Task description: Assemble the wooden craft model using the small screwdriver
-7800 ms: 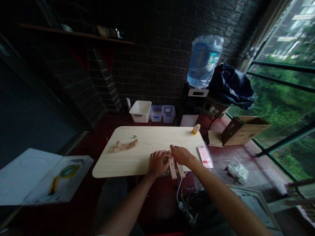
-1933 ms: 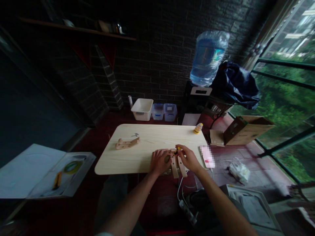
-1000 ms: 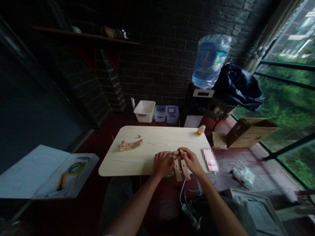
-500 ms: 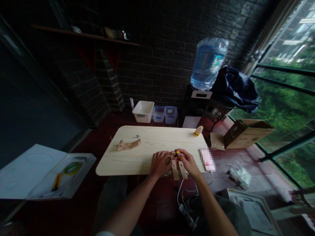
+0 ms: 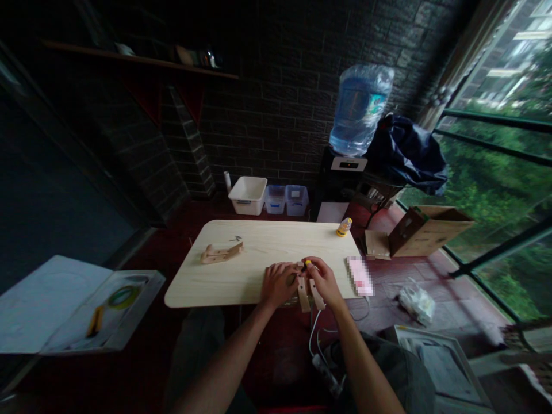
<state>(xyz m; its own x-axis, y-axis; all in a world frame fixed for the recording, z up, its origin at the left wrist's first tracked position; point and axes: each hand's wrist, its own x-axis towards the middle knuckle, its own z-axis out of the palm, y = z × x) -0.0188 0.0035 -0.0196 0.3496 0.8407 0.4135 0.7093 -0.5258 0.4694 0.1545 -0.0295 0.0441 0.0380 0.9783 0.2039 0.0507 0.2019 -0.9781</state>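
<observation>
My right hand (image 5: 324, 282) is closed around a short screwdriver (image 5: 307, 263) with a yellow and black handle, held upright over a wooden assembly. Two curved wooden legs (image 5: 303, 296) of that assembly stick out over the table's near edge, with dark holes in them. My left hand (image 5: 277, 283) presses and grips the assembly from the left, thumb close to the screwdriver. The screwdriver's tip is hidden by my fingers. A second curved wooden part (image 5: 221, 253) lies on the left of the table, with small dark metal pieces (image 5: 236, 238) behind it.
On the pale wooden table (image 5: 254, 233) stand a yellow-based clear bottle (image 5: 344, 227) and, at the right edge, a pink blurred-out item (image 5: 360, 276) with a white cable. An open white box (image 5: 129, 310) is at left. A cardboard box (image 5: 429, 230) sits right.
The whole view has shifted slightly as my head moved. My right hand has turned a little on the screwdriver handle; my left hand stays on the wooden assembly.
</observation>
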